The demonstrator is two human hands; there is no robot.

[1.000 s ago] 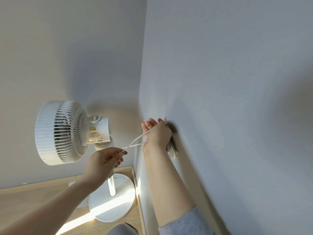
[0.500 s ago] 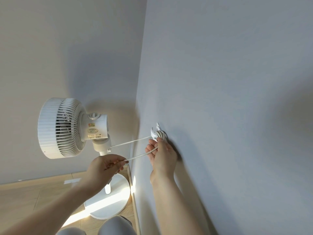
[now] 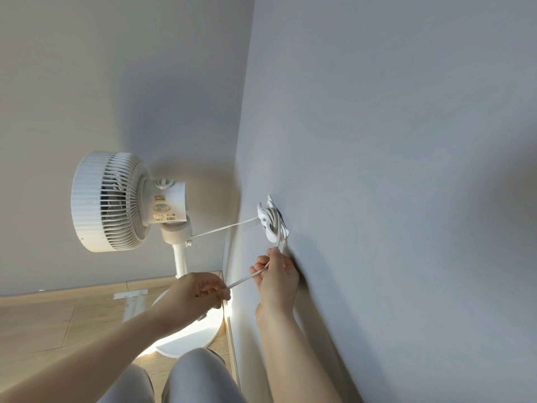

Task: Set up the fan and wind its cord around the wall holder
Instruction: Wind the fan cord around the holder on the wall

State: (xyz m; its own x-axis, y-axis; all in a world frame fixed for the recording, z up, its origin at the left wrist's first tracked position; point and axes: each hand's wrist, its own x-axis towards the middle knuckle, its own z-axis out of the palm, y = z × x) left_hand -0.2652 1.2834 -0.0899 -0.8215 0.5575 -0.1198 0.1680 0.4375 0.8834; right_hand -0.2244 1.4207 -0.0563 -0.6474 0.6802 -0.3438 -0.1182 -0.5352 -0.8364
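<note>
A white pedestal fan [image 3: 116, 202] stands upright in the room corner on a round base [image 3: 200, 333]. Its white cord [image 3: 223, 228] runs taut from the fan neck to a white wall holder [image 3: 271, 221] on the right-hand wall, with several turns wound round it. From the holder the cord drops to my right hand [image 3: 276, 277], which pinches it just below the holder, close to the wall. The cord then stretches left to my left hand [image 3: 200, 292], which grips its free end. What lies inside that fist is hidden.
A grey wall [image 3: 392, 170] fills the right side and meets a pale wall [image 3: 116, 82] at the corner. Wooden floor [image 3: 58, 321] with a skirting board lies below. My knees in grey trousers [image 3: 197, 376] sit at the bottom edge.
My right hand came off the holder and moved down below it, baring the wound cord. My left hand moved slightly down and right with the cord end. The view shifted a little.
</note>
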